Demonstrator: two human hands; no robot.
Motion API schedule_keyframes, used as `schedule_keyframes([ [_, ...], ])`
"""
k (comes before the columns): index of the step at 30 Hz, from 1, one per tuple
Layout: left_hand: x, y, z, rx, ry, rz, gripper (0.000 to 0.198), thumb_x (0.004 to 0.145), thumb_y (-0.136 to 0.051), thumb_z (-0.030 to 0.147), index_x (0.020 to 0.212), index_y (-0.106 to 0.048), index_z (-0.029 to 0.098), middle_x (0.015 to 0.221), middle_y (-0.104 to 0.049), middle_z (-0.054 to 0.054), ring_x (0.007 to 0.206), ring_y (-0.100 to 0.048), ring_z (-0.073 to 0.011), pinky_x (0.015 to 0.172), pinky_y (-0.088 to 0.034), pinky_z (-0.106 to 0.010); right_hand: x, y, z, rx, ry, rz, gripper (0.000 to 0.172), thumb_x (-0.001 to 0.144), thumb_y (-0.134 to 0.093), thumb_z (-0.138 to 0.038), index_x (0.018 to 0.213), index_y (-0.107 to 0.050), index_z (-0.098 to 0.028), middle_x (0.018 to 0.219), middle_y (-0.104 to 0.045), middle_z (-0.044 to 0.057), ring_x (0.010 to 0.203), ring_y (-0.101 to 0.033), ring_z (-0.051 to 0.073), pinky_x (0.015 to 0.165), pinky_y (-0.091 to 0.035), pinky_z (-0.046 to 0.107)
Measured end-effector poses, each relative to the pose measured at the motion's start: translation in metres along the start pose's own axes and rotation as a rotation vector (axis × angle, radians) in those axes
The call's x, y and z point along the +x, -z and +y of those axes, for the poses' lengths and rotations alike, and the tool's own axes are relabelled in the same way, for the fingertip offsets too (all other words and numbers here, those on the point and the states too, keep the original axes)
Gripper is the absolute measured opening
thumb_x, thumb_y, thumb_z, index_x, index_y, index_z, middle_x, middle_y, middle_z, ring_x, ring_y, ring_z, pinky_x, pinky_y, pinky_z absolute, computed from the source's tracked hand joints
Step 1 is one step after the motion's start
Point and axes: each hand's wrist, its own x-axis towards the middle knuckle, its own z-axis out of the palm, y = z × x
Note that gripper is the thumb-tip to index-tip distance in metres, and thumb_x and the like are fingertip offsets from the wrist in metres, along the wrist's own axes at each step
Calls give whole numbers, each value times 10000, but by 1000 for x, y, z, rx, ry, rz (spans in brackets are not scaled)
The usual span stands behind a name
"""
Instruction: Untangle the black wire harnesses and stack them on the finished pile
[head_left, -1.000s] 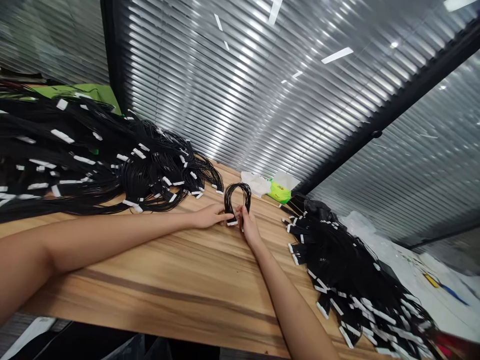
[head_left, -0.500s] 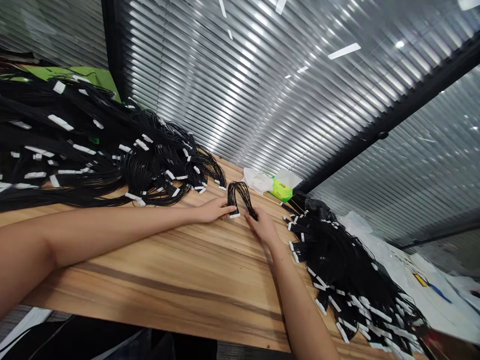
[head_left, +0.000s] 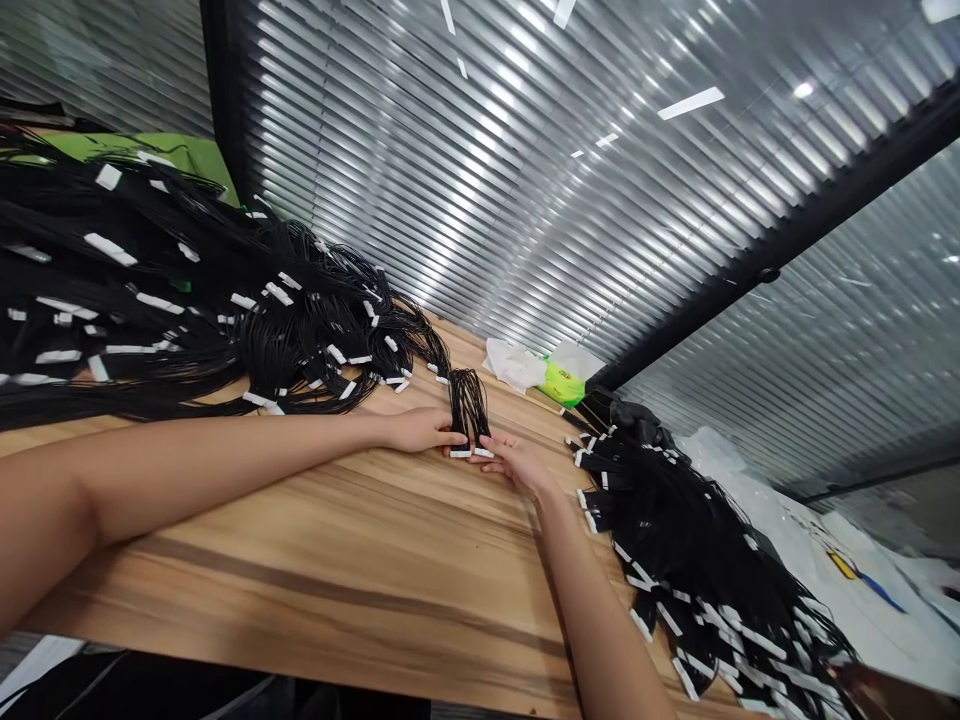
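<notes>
1 green packet [head_left: 562, 384] lies beside crumpled white wrapping [head_left: 513, 362] near the slatted blinds [head_left: 450, 200]; 1 yellow-and-blue tool [head_left: 872, 583] rests on a white surface [head_left: 896, 640].

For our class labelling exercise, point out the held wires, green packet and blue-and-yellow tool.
Held wires [head_left: 466, 396]: head view, on the black strands.
Green packet [head_left: 562, 384]: head view, on its green front.
Blue-and-yellow tool [head_left: 870, 582]: head view, on its blue part.

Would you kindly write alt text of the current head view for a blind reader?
A person's left hand and right hand hold a bent black cable bundle near its white ends over a wooden table. A left heap and right heap of similar cables flank them.
</notes>
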Motion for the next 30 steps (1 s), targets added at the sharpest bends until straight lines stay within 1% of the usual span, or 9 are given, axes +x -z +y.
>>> schedule_keyframes([
  [5, -1, 1, -4, 45, 40, -31, 345, 858, -541, 446, 879, -667, 125, 784, -673, -41, 701, -578, -152, 645, -406, -204, -2, -5, -2, 54, -19, -45, 330, 683, -741, -424, 885, -748, -164, 857, -760, 73, 783, -702, 170, 581, -507, 202],
  [8, -1, 2, -5, 38, 49, -33, 366, 861, -527, 466, 892, -663, 128, 773, -667, -35, 695, -579, -151, 628, -407, -198, -3, -9, -4, 82, -5, -41, 338, 682, -745, -416, 908, -747, -165, 879, -763, 71, 777, -702, 168, 593, -511, 208],
  [13, -1, 8, -7, 30, 42, 5, 400, 876, -500, 492, 948, -662, 133, 860, -671, -46, 744, -572, -157, 663, -413, -202, 2, -18, 1, 127, 68, 42, 328, 687, -730, -442, 890, -745, -185, 867, -760, 57, 733, -706, 165, 548, -489, 204],
  [17, -1, 11, -9, 18, 49, 4, 405, 874, -507, 495, 931, -669, 128, 830, -669, -45, 720, -563, -155, 660, -410, -206, 5, -23, 9, 161, 119, 123, 348, 711, -705, -469, 908, -741, -185, 811, -754, 52, 695, -702, 171, 538, -482, 219],
  [19, -1, 11, -9, -2, 55, -7, 408, 885, -492, 488, 964, -664, 126, 842, -670, -49, 722, -568, -157, 659, -419, -210, 4, -24, 10, 177, 125, 138, 346, 719, -698, -478, 896, -744, -184, 782, -750, 48, 675, -695, 166, 538, -475, 220],
  [22, -2, 12, -4, -35, 44, -26, 386, 897, -488, 461, 1050, -643, 143, 948, -675, -53, 833, -588, -174, 756, -441, -229, 0, -25, 8, 198, 114, 128, 332, 715, -707, -481, 865, -753, -188, 745, -744, 38, 655, -679, 161, 563, -477, 231],
  [25, -7, 10, 6, -60, 3, -44, 338, 903, -501, 428, 1091, -628, 177, 1103, -645, -45, 1032, -549, -192, 929, -397, -247, -7, -31, 6, 220, 101, 113, 325, 719, -705, -491, 820, -759, -188, 705, -735, 30, 648, -657, 160, 589, -472, 243],
  [27, -12, 7, 14, -152, 8, -104, 380, 935, -418, 457, 1012, -643, 160, 1036, -650, -55, 977, -556, -185, 901, -413, -251, -12, -38, 6, 246, 94, 100, 328, 733, -693, -499, 816, -760, -188, 675, -724, 26, 642, -640, 159, 602, -466, 249],
  [30, -17, -1, 23, -374, 110, -167, 439, 940, -359, 500, 916, -628, 154, 895, -624, -43, 864, -543, -166, 818, -429, -247, -16, -46, 8, 294, 89, 107, 321, 743, -692, -493, 833, -755, -192, 691, -719, 26, 637, -624, 161, 613, -465, 262],
])
